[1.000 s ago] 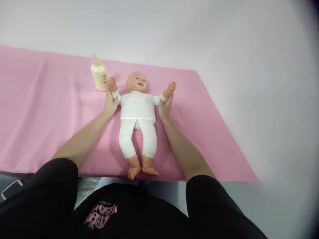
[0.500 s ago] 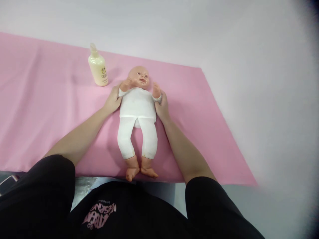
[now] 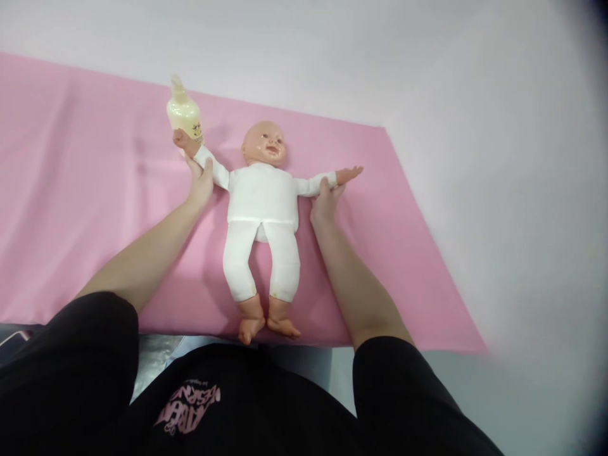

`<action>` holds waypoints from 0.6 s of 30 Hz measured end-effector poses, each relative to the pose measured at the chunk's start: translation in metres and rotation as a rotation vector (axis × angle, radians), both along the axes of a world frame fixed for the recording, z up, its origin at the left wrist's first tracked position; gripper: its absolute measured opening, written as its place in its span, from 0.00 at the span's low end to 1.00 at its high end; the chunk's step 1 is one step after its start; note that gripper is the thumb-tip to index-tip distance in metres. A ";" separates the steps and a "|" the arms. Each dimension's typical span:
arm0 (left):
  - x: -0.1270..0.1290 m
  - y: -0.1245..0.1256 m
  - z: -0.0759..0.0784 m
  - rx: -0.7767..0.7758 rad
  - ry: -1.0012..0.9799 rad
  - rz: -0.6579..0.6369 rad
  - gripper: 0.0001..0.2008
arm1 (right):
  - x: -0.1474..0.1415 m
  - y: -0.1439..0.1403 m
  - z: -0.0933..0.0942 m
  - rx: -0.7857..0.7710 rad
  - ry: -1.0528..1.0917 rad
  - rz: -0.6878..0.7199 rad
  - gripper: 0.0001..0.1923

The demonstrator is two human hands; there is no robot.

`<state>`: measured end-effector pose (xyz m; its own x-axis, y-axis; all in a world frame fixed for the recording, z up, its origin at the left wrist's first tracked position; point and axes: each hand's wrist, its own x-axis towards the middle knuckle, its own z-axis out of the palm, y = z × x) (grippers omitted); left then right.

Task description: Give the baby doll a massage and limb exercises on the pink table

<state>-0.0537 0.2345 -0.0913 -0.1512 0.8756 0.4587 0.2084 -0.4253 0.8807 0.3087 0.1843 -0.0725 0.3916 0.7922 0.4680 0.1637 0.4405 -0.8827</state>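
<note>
A baby doll (image 3: pixel 263 195) with a white cloth body lies on its back, its feet toward me and both arms stretched out sideways. My left hand (image 3: pixel 201 182) is closed around the doll's arm on the left, thumb on top near the wrist. On the other side, my right hand (image 3: pixel 325 201) grips the doll's other forearm from below, with the thumb over the sleeve. Fingers beneath both arms are partly hidden. Behind the doll's left-side hand stands a pale yellow pump bottle (image 3: pixel 184 115), its lower part covered by that hand.
A pink cloth (image 3: pixel 399 266) covers the table, with its front edge just before my body and its right edge slanting away. A pale wall or floor surface lies beyond. The corner of a phone-like object (image 3: pixel 15 342) shows at the lower left.
My hands have moved apart, spreading the doll's arms from beside its head out to both sides. The doll's body stays in place, and its hand now overlaps the bottle in view.
</note>
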 end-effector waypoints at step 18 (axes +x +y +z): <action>0.025 -0.038 0.034 0.156 0.608 -0.299 0.29 | -0.018 -0.015 0.005 0.040 -0.564 0.241 0.27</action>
